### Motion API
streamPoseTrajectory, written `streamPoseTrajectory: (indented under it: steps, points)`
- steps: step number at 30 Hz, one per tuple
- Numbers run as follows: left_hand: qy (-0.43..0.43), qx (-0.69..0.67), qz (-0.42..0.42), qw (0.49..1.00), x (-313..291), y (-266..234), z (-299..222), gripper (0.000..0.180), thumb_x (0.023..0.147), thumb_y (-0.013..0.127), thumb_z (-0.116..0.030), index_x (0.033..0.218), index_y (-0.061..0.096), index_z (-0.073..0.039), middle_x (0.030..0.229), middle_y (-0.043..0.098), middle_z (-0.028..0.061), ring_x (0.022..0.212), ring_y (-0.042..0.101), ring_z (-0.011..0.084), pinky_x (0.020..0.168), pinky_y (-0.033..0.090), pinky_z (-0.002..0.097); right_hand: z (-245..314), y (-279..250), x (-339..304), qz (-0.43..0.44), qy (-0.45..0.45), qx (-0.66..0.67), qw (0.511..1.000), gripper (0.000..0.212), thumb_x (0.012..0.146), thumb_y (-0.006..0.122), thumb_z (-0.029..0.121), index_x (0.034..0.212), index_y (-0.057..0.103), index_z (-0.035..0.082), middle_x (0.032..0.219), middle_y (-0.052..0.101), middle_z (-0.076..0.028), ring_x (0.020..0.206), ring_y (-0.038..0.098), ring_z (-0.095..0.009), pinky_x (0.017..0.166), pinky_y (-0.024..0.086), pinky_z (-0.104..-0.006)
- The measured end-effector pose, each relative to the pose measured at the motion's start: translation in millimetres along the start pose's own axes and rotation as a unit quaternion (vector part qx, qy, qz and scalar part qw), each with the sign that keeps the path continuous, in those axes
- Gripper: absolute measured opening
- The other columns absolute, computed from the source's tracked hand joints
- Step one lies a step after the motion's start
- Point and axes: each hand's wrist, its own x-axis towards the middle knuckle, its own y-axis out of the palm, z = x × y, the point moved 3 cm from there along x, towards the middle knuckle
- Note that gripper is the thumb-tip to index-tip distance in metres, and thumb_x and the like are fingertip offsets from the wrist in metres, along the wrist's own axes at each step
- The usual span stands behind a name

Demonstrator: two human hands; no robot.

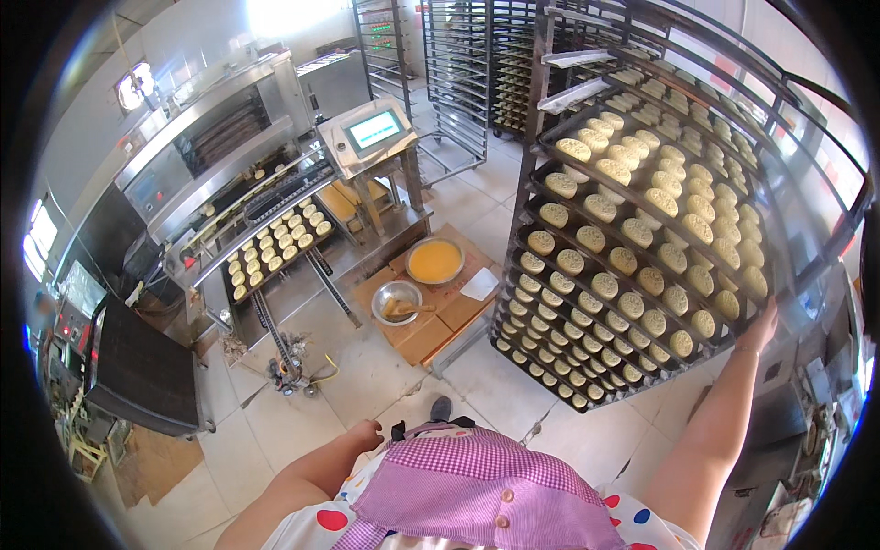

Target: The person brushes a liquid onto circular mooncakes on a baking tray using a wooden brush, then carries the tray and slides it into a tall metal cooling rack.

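On the right stands a tall metal tray rack (pixel 527 197), its black trays loaded with round, pale, patterned pastries (pixel 649 202). My right arm stretches out to it, and my right hand (pixel 761 330) is closed at the rack's near right edge beside the tray ends; the fingers are partly hidden. My left hand (pixel 367 435) hangs low beside my pink checked apron (pixel 477 486), its fingers curled with nothing visible in them. Nearest ahead of that hand are a metal bowl with a brush (pixel 397 304) and a wider bowl of yellow liquid (pixel 435 263).
Both bowls sit on a cardboard-covered low stand (pixel 449 316). At left, a machine (pixel 220 137) with a lit screen (pixel 374 130) has a tray of pastries (pixel 280 240) on its rails. A black box-shaped unit (pixel 142 367) stands lower left. More racks (pixel 456 78) stand behind.
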Motion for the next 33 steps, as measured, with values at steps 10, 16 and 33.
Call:
streamPoseTrajectory:
  steps: [10,16,33]
  points:
    - [-0.019,0.007,0.011,1.0,-16.4,-17.8,-26.6,0.039,0.074,0.063,-0.025,0.108,0.062,-0.005,0.107,0.061,0.0191,0.1,0.058,0.0328,0.087,0.046,0.038,-4.8,-5.0,9.1,-0.003,-0.013,-0.035,0.999,0.054,0.079,0.063,0.037,0.115,0.052,-0.002,0.112,0.054,-0.008,0.101,0.05,-0.02,0.088,0.04,-0.0327]
    - [-0.044,-0.035,0.03,0.998,-14.1,-20.4,-33.8,0.04,0.074,0.063,-0.024,0.109,0.061,-0.004,0.108,0.061,0.0179,0.102,0.057,0.0323,0.088,0.046,0.0376,-2.6,-5.8,7.2,-0.026,-0.01,-0.038,0.999,0.049,0.081,0.061,0.036,0.114,0.054,0.0,0.108,0.055,-0.006,0.101,0.048,-0.018,0.089,0.037,-0.0317]
    - [-0.019,-0.041,0.066,0.997,-7.4,-19.3,-39.9,0.043,0.075,0.063,-0.025,0.113,0.06,-0.005,0.11,0.061,0.0179,0.103,0.057,0.0313,0.089,0.045,0.037,-0.9,-7.6,7.5,-0.005,-0.017,-0.064,0.998,0.052,0.081,0.06,0.036,0.116,0.052,-0.002,0.11,0.055,-0.009,0.1,0.051,-0.02,0.086,0.042,-0.0338]
